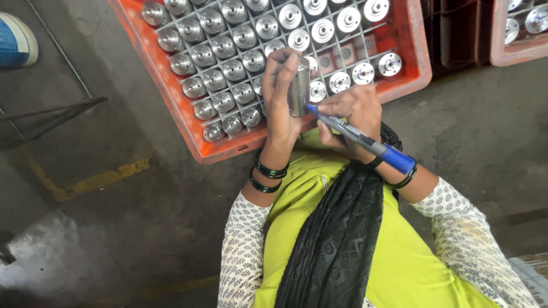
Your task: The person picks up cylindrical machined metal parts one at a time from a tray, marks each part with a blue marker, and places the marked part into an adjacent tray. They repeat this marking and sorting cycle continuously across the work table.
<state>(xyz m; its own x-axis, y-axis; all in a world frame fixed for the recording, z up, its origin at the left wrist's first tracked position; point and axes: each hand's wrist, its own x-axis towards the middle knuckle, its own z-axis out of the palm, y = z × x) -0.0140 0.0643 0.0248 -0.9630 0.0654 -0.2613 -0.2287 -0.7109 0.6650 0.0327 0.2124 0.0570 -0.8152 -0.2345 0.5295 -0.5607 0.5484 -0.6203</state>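
Note:
My left hand point(281, 94) grips a shiny metal cylinder point(298, 88), holding it upright over the near edge of an orange crate point(171, 100). My right hand point(351, 117) holds a blue marker pen point(365, 140), its tip touching the lower side of the cylinder. The crate has a grid of cells, most filled with several similar metal cylinders point(234, 68) standing on end. A few cells near my hands are empty. Dark bangles sit on both wrists.
A second orange crate point(516, 54) with metal parts stands at the upper right, a dark crate point(456, 34) beside it. Grey concrete floor with a yellow painted line point(97, 182) lies to the left. A thin metal frame point(51, 117) and a blue-white object point(17, 40) are at far left.

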